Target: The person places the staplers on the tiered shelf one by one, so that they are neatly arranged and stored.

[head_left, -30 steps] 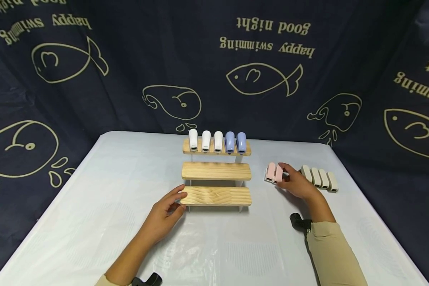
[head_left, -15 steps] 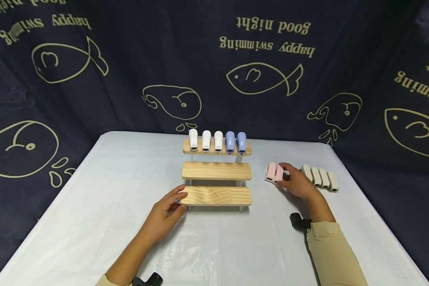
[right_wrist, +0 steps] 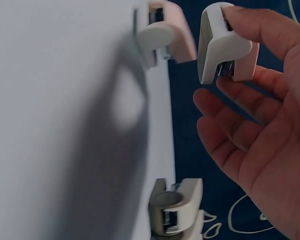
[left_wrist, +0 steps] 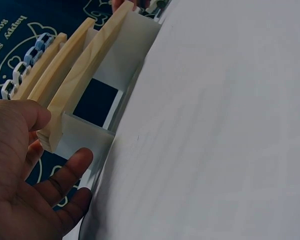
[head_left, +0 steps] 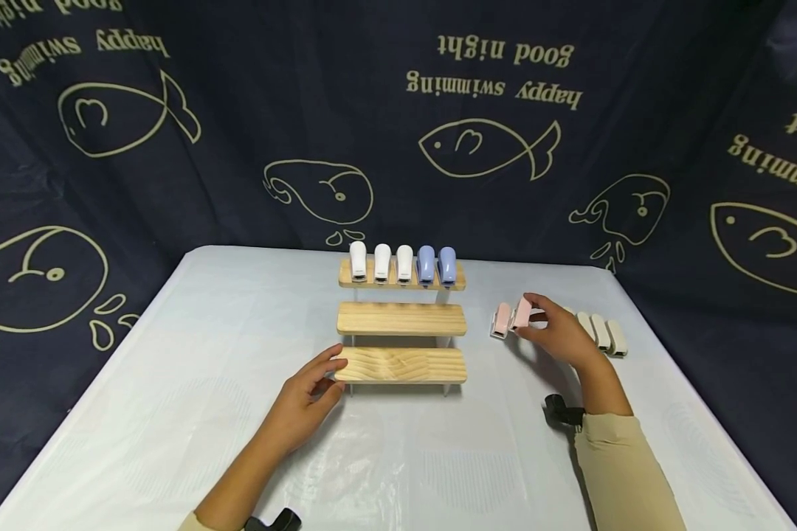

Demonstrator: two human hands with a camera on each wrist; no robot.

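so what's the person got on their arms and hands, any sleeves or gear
Both hands are bare: no gloves or rings show. The right arm wears a long beige sleeve ending just short of the wrist, with a small black device strapped there. A similar black device sits at the left forearm, where only a sliver of beige sleeve shows at the frame's bottom edge.

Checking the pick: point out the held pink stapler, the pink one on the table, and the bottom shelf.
Held pink stapler (head_left: 523, 313), head view, its body.
Pink stapler on the table (head_left: 501, 321), head view, its top.
Bottom shelf (head_left: 401, 365), head view, plank middle.
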